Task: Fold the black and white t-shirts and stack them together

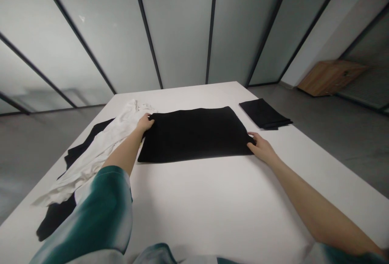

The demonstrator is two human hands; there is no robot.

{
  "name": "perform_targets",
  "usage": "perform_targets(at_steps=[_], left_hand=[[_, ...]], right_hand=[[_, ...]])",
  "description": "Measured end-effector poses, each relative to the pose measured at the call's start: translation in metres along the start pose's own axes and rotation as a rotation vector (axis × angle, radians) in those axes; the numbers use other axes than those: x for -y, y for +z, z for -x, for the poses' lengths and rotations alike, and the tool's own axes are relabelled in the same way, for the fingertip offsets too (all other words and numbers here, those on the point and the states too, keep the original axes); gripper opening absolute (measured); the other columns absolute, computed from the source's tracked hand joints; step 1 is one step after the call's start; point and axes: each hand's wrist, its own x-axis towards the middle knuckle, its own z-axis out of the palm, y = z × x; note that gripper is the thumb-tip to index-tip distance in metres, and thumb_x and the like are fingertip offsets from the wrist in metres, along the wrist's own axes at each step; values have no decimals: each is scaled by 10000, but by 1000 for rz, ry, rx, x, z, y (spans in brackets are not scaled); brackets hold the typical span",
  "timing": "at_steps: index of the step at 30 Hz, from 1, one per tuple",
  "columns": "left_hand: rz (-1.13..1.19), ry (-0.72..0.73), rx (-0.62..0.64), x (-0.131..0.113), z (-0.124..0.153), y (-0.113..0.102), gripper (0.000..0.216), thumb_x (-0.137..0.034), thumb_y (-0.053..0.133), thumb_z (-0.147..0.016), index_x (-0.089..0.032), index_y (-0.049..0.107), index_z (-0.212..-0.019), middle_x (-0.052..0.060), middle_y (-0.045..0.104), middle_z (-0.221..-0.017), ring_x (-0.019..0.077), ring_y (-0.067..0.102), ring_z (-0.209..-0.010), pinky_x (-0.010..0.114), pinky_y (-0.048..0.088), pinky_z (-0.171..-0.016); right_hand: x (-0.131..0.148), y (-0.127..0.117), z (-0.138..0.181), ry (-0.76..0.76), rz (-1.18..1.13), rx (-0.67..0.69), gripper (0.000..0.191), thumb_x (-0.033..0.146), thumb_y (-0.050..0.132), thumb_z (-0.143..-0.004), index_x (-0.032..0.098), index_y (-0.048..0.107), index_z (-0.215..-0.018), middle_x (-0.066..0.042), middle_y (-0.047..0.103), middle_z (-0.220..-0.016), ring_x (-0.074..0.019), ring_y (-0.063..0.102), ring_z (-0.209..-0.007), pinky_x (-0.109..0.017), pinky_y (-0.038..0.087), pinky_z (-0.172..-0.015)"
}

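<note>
A black garment (194, 134) lies folded into a wide rectangle in the middle of a white table (212, 207). My left hand (145, 123) is closed on its far left corner. At the garment's right edge, near the front corner, my right hand (260, 146) pinches the cloth with curled fingers. Both forearms reach forward over the table, the left in a teal and white sleeve.
A heap of white cloth (100, 150) over black cloth (56, 215) lies along the table's left side. A small folded black garment (264, 114) sits at the far right. Frosted glass panels stand behind, and a wooden cabinet (330, 77) is on the floor at right.
</note>
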Motion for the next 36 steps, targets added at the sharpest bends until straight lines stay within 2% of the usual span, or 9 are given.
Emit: perform_targets(at_steps=[7, 11, 14, 18, 22, 28, 30, 34, 36], left_hand=[[12, -79, 17, -5, 18, 0, 802, -499, 707, -733, -144, 423, -1393, 241, 604, -1320, 385, 586, -1221, 455, 482, -975], [-12, -33, 109, -5, 30, -6, 1010, -512, 771, -671, -134, 319, -1491, 250, 569, -1369, 396, 559, -1255, 458, 451, -1021], [58, 68, 117, -1, 39, -12, 916, -347, 731, -718, -177, 310, -1514, 178, 602, -1358, 323, 594, -1229, 404, 454, -1030], [177, 125, 130, 5, 56, -21, 603, -250, 618, -744, -196, 557, -1342, 104, 681, -1237, 250, 669, -1075, 332, 525, -916], [156, 70, 382, 6, 89, -35, 464, -338, 655, -710, -207, 680, -1154, 86, 738, -960, 235, 702, -785, 305, 552, -656], [28, 181, 1082, -26, 118, -54, 499, -499, 745, -655, -235, 720, -1079, 56, 731, -705, 208, 647, -558, 299, 503, -549], [42, 325, 1005, -48, 108, -48, 448, -549, 667, -732, -226, 726, -1036, 61, 741, -756, 209, 665, -610, 303, 516, -602], [-40, 534, 425, -95, 72, -6, 452, -466, 551, -849, -205, 647, -1205, 86, 733, -1055, 237, 692, -926, 322, 512, -854], [-151, 514, 259, -116, 58, 22, 493, -425, 520, -881, -155, 588, -1287, 145, 666, -1233, 273, 634, -1118, 355, 462, -975]], right_hand=[[0, -2, -1, 48, -22, -61, 486, 384, 528, -775, 165, 578, -1205, -16, 628, -693, -210, 581, -644, -289, 391, -595], [5, -8, 4, 30, -3, 48, 565, 443, 583, -777, 176, 538, -1273, -7, 629, -671, -216, 597, -622, -286, 399, -589], [9, -10, 7, -32, 8, 94, 534, 329, 562, -769, 205, 542, -1288, 22, 596, -619, -195, 568, -567, -277, 388, -572], [8, -14, -9, 1, 45, 79, 406, 254, 508, -764, 208, 637, -1146, 38, 532, -539, -189, 531, -532, -285, 391, -565], [1, -25, -50, -52, 144, -39, 318, 207, 521, -746, 185, 699, -1009, -45, 636, -724, -219, 594, -694, -314, 444, -665], [3, -37, -85, -11, 376, -304, 485, 274, 551, -810, 110, 613, -1262, -200, 621, -1156, -322, 596, -1008, -391, 447, -810], [7, -38, -78, 36, 401, -326, 485, 346, 537, -843, 99, 608, -1255, -211, 635, -1141, -338, 600, -1008, -399, 446, -786], [18, -38, -44, 131, 399, -138, 420, 476, 431, -919, 157, 702, -955, -156, 687, -849, -306, 645, -827, -376, 433, -691], [24, -34, -24, 147, 408, 4, 500, 564, 385, -930, 188, 687, -800, -143, 680, -784, -297, 649, -770, -366, 417, -651]])
